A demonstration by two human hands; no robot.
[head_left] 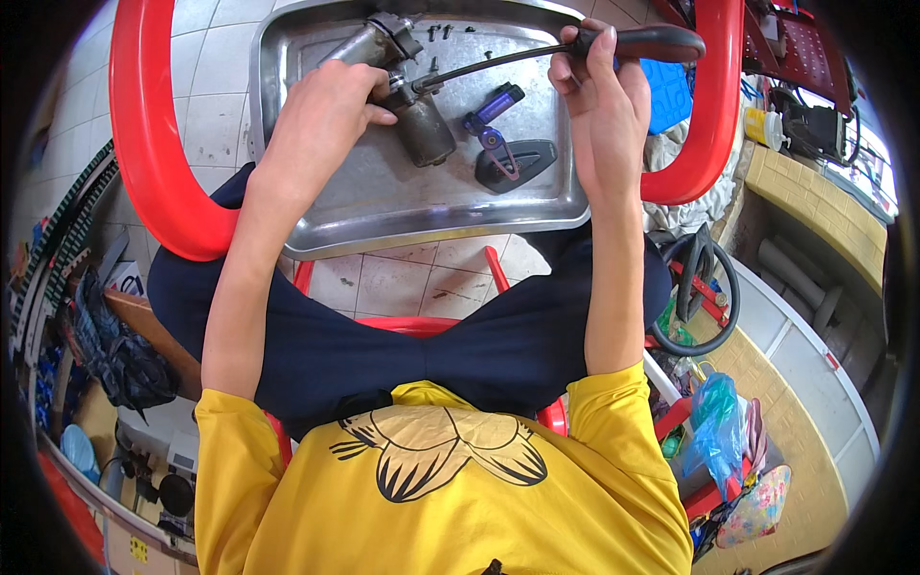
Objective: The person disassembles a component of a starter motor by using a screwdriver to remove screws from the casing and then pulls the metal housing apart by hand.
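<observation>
In a metal tray point(335, 225) lies a worn starter motor with a dark cylinder point(424, 131) and a silver, toothed end part point(372, 46). My left hand point(331, 110) is closed over its middle, the fingertips partly hidden behind the part. My right hand point(611, 96) grips a long screwdriver point(652, 44) by the front of its dark handle, thumb and fingers pinched round it. The thin shaft slants left and its tip meets the motor beside my left fingers. Several small dark screws point(447, 32) lie loose at the tray's far side.
A purple metal gadget point(494, 103) and a dark oval piece point(517, 165) rest in the tray, right of the motor. Red plastic chair arms point(144, 125) flank the tray on both sides. Bags point(714, 431) and a black hose ring point(733, 297) lie to the right.
</observation>
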